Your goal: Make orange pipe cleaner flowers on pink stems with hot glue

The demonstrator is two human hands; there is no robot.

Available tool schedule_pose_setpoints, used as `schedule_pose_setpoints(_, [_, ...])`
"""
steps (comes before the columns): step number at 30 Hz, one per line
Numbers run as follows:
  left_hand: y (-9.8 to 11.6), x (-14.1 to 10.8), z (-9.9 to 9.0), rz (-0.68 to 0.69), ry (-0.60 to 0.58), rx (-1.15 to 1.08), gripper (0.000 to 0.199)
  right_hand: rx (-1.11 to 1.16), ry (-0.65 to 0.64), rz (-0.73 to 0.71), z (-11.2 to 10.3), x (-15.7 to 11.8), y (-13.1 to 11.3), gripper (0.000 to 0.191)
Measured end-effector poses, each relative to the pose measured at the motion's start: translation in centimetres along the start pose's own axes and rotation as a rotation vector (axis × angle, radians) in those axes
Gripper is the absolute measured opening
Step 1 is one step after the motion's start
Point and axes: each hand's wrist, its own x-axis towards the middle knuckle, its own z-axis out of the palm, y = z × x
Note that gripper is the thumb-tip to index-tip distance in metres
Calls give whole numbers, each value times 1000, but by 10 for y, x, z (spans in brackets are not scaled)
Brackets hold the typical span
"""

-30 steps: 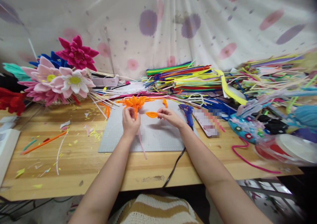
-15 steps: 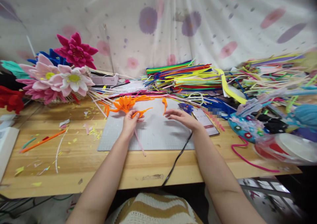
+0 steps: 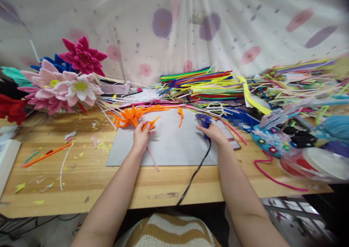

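My left hand (image 3: 141, 136) pinches an orange fuzzy petal piece (image 3: 150, 124) above the left part of the grey cutting mat (image 3: 169, 148). A thin pale pink stem (image 3: 152, 158) slants down from under that hand. My right hand (image 3: 214, 131) is closed around the handle of a blue glue gun (image 3: 204, 120), whose black cord (image 3: 195, 176) runs down over the table's front edge. Behind my left hand lies an orange petal cluster (image 3: 131, 116). A single curled orange piece (image 3: 180, 117) rests on the mat between my hands.
Finished fuzzy flowers (image 3: 81, 87) stand at the left. Coloured pipe cleaners (image 3: 201, 83) are piled along the back. White-handled scissors (image 3: 215, 108) and a phone (image 3: 231, 141) lie near the glue gun. At the right is a plastic-wrapped tub (image 3: 324, 163).
My right hand has moved right and taken hold of the glue gun, which is now raised slightly. My left hand still has the orange piece, turned a little more upward.
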Motion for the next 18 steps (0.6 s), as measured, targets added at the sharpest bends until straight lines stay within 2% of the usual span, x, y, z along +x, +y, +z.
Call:
schedule_pose_setpoints(2, [-1,2,-2,8,-1,5,25,51,52,88,11,4,-2,42])
schedule_pose_setpoints(5, [-2,3,-3,12,6,35,22,374,86,106,17,3,-8,40])
schedule_pose_setpoints(7, [-3,4,-2,15,5,56,20,654,33,23,17,-2,-17,39])
schedule_pose_setpoints(9, [-4,3,-1,19,-3,80,19,799,-102,-77,17,-8,-30,37])
schedule_pose_setpoints(13, [-6,2,0,16,-9,128,17,707,-374,-171,30,-20,-55,38])
schedule_pose_setpoints(18, [-9,2,0,27,-19,165,18,740,-462,-166,54,-26,-63,41])
